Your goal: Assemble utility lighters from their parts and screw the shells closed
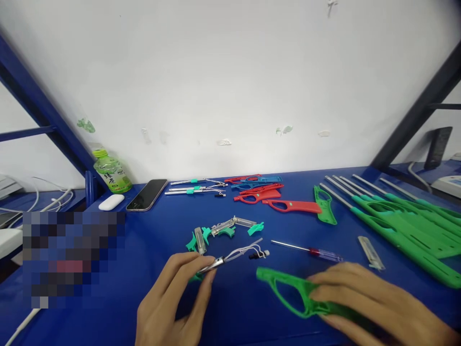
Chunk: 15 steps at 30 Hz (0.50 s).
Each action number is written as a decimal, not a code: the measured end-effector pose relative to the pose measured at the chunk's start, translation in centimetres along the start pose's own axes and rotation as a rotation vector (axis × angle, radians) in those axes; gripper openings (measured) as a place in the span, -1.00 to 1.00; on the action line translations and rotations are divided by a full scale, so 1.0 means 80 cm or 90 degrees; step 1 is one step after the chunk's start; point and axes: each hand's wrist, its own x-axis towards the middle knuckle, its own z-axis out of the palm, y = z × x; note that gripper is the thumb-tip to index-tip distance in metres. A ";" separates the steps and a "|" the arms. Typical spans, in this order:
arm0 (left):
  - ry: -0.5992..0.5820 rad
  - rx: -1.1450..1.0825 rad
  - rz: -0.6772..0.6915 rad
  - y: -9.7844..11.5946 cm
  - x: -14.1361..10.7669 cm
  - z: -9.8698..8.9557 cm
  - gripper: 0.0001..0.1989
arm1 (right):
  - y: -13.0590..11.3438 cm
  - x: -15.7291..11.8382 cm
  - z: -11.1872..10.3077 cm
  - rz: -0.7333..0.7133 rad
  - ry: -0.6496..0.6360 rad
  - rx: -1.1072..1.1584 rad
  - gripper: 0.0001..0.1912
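My left hand [176,293] pinches a metal lighter tube [216,263], with thin white wires [245,248] trailing right to a small black-and-white end piece [259,254]. A bit of teal plastic shows under the fingers. In my right hand [363,298] is a green lighter handle shell [288,288], its trigger loop pointing left; the rest is behind the fingers. Beyond my left hand lie clear plastic fuel tanks [223,226] and teal triggers [255,228]. A screwdriver [324,254] with a purple handle lies just behind the green shell.
Several green lighters [406,226] with metal tubes lie at the right, near a loose clear tank [370,252]. Red shells [293,206], blue shells [259,182] and tube assemblies [192,190] sit toward the wall. A phone [147,194], white case [111,202] and green bottle [112,173] stand left.
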 end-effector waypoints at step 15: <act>-0.148 -0.116 0.034 0.007 0.002 0.000 -0.87 | -0.022 0.016 0.029 0.203 -0.016 0.127 -0.65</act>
